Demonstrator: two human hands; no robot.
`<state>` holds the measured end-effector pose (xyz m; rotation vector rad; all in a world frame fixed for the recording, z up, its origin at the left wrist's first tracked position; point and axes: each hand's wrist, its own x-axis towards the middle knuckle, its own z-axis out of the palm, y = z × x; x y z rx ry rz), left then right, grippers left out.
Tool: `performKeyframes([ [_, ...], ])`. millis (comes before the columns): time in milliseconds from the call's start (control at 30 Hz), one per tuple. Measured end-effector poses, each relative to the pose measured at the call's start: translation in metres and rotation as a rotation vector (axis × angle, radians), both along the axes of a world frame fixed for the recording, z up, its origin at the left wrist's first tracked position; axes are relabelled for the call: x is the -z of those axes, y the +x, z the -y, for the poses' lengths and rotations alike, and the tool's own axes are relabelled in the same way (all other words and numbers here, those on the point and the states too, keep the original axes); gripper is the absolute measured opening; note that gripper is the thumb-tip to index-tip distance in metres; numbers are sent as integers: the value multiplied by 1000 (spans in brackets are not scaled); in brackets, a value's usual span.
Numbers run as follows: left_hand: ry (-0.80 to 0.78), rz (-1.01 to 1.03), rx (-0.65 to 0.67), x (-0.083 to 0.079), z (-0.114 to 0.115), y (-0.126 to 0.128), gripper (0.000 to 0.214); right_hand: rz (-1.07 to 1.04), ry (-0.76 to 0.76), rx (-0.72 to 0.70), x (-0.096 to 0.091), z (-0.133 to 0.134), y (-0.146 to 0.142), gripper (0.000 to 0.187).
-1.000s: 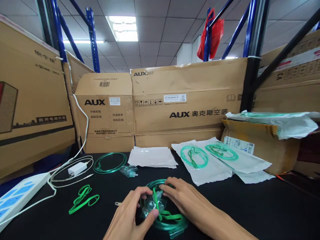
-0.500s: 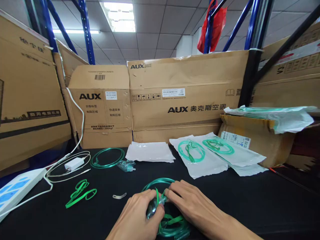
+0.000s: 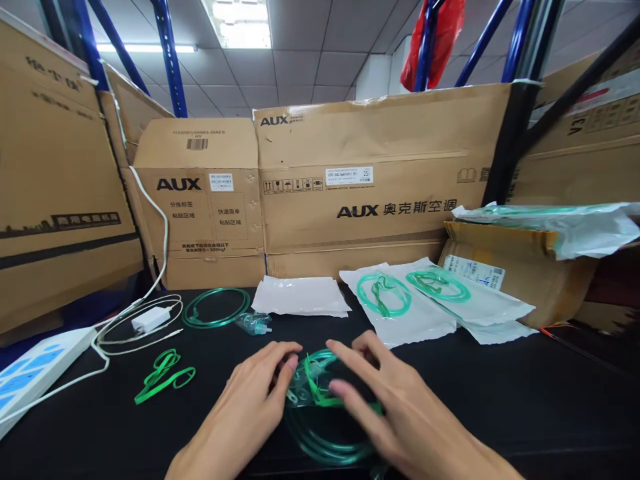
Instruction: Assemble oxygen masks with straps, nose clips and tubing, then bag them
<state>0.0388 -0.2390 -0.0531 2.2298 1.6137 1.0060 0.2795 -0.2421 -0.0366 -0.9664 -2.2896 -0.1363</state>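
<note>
A clear oxygen mask [image 3: 303,388] with a green elastic strap [image 3: 313,381] lies on a coil of green tubing [image 3: 325,448] at the front of the black table. At the mask's left edge is my left hand [image 3: 250,390], loosely curled with a gap between thumb and fingers; whether its fingertips touch the mask I cannot tell. My right hand [image 3: 395,400] is spread over the right side of the mask and coil, fingers apart, hiding part of both. A small metal piece [image 3: 291,396] shows at the mask's lower left.
A loose green strap [image 3: 163,379], white cable with adapter [image 3: 151,320] and power strip [image 3: 43,363] lie left. Behind are another tubing coil [image 3: 216,308], a small clear plastic part [image 3: 254,324], white pouches [image 3: 301,297] and bagged tubing sets [image 3: 384,297]. Cardboard boxes [image 3: 370,233] stand at the back.
Both hands have loosened from the mask and strap and moved apart. The mask now lies flatter over the coil. The small metal strip left of my hand is no longer visible there.
</note>
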Motion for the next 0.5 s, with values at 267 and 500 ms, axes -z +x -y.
performKeyframes([
  [267,-180,-29,99,-2,5,-7,39,153,-68,56,14,19,-21,74],
  [500,158,-273,364,-6,10,-2,53,-28,-91,-52,4,37,16,41],
])
